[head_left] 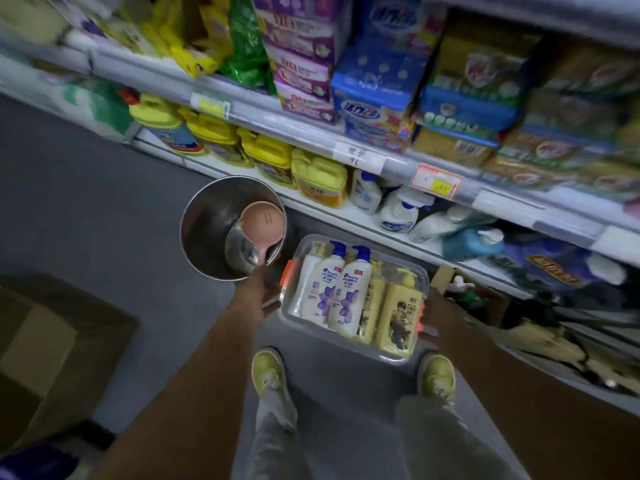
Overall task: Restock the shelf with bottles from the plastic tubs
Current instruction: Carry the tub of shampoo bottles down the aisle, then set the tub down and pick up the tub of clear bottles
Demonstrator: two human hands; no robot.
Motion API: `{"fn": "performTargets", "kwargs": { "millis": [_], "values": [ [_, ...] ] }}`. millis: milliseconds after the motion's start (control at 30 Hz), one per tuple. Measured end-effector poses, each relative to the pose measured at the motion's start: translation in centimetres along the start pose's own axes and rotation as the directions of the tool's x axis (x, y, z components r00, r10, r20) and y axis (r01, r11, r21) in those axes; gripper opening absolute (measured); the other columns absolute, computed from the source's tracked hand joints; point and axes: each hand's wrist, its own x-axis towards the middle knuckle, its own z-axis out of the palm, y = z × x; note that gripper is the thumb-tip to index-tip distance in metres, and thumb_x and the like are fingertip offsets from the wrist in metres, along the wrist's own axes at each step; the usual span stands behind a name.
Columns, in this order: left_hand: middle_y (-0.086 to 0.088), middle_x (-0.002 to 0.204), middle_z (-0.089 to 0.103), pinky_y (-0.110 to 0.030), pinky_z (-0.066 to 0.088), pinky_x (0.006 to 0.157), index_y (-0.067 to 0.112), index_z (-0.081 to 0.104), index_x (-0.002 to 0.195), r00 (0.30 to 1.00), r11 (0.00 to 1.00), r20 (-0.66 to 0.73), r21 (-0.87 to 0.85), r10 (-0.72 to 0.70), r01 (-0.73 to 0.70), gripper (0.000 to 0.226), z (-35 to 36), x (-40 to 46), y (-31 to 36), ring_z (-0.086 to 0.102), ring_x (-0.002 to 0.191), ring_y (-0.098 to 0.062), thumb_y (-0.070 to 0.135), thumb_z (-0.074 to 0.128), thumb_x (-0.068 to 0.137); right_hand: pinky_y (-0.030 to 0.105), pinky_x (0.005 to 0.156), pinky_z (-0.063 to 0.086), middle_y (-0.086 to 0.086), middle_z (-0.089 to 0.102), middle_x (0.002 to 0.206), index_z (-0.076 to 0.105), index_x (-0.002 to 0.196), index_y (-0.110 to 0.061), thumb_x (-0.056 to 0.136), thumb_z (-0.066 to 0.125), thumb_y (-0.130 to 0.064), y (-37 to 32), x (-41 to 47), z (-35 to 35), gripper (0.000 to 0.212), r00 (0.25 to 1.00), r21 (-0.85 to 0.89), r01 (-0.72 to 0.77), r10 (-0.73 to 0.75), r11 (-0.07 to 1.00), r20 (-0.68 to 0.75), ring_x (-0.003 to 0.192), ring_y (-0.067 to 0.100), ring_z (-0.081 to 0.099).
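Clear plastic tub [424,277], orange latches, white & yellow bottles [349,296] lying inside

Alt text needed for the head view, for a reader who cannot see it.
A person's left hand and right hand hold the ends of a clear plastic tub of white and yellow bottles above the floor, facing a stocked shelf. A metal pot sits nearby.

One head-worn camera looks steeply down, close over the floor [145,188] (wide-angle, tilted). The shelf [346,216] runs ahead.
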Motion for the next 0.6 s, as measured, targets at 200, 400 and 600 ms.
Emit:
{"fn": "performTargets", "kwargs": {
  "millis": [200,400,600],
  "values": [
    [-0.003,0.098,0.06,-0.034,0.051,0.083,0.017,0.054,0.094,0.965,0.97,0.184,-0.189,0.187,-0.152,0.021,-0.6,-8.4,5.9,0.059,0.082,-0.017,0.034,0.045,0.102,0.033,0.058,0.047,0.009,0.057,0.093,0.059,0.103,-0.009,0.097,0.049,-0.041,-7.2,-10.4,-0.8,0.034,0.987,0.053,0.157,-0.159,0.986,0.022,0.083,0.025,0.057],
    [-0.001,0.1,0.064,-0.032,0.049,0.085,0.018,0.057,0.096,0.887,0.91,0.285,-0.315,0.363,-0.271,0.026,-2.8,-16.7,12.1,0.063,0.089,-0.016,0.036,0.041,0.104,0.039,0.079,0.054,0.008,0.066,0.095,0.065,0.102,-0.015,0.101,0.046,-0.035,-12.1,-23.0,-2.4,0.028,0.896,0.15,0.369,-0.394,0.917,0.203,0.083,0.024,0.064],
    [-0.002,0.101,0.067,-0.036,0.051,0.085,0.017,0.059,0.099,0.769,0.847,0.414,-0.439,0.488,-0.301,0.026,-4.4,-27.2,17.8,0.064,0.097,-0.019,0.037,0.042,0.102,0.039,0.082,0.053,0.009,0.07,0.102,0.067,0.099,-0.018,0.103,0.041,-0.033,-14.4,-34.7,-4.8,0.03,0.77,0.384,0.564,-0.634,0.731,0.075,0.091,0.024,0.067]
  ]
}}
